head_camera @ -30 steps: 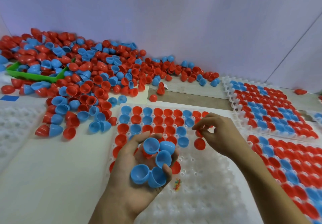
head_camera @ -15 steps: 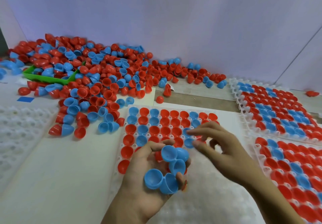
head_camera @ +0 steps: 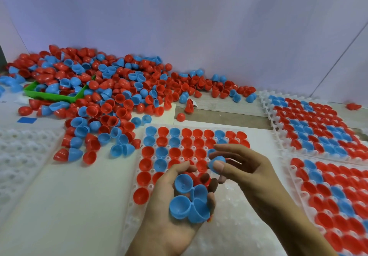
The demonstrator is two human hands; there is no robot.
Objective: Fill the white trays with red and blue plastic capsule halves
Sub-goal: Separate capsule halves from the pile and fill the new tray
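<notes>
Head view: one wide-angle frame looking down over both hands and a worktop (head_camera: 65, 206) strewn with capsule halves.
Trays in sight: four white trays — the middle tray (head_camera: 235, 222) under the hands, two filled trays at the right, far (head_camera: 267, 114) and near (head_camera: 288, 178), and one bare tray (head_camera: 18, 156) at the left edge.
Middle tray fill: its far rows hold red and blue halves, open side up; the first column shows five filled pockets from back to front, two blue then three red, and the near part of the tray is bare pockets.
Left hand (head_camera: 169, 212): palm up over the middle tray, fingers curled round a clutch of blue halves (head_camera: 186, 198) — four blue ones countable, with at least one red half partly hidden behind them.
Right hand (head_camera: 245, 170): held just beside the left, over the tray's filled rows, thumb and forefinger pinching a single blue half (head_camera: 216, 162); the other fingers are spread loosely above it.
Loose pile (head_camera: 111, 94): red and blue halves heaped along the back wall and spilling toward the middle tray, too many to count; red looks more plentiful.
Green bin (head_camera: 53, 95): one, at the left of the pile, half buried in halves.
Blue tape square (head_camera: 26, 120): one, flat on the worktop near the bare tray.
Stray red half (head_camera: 353, 106): alone at the far right, well apart from the pile.
</notes>
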